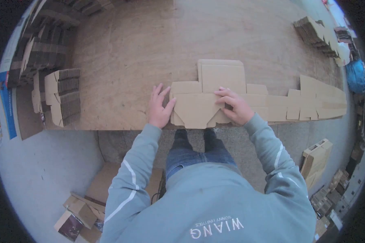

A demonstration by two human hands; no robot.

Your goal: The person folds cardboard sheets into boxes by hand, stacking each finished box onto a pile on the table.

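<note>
A person in a pale blue-green sweatshirt stands at the near edge of a wide plywood table [129,60], both hands down on a flat, die-cut brown cardboard box blank [209,95]. The blank lies unfolded right at the table's near edge, its square top flap pointing away from the person and its notched tabs reaching the edge.

The left hand [159,109] lies flat with fingers spread, its grip apart, resting on the table and touching the blank's left edge. The right hand [236,107] presses on the blank's right part, fingers stretched leftward across the card, grip likewise apart, nothing clamped.

Just to the right of the blank, a row of overlapping flat cardboard blanks [312,103] runs along the table's edge. On the table's far left stand stacks of folded brown cardboard pieces [63,99], with more bundles behind them. At the far right corner sits another pile of folded cardboard [316,34]. On the grey floor below lie loose cardboard boxes [79,212], and more cardboard stands at the right.
</note>
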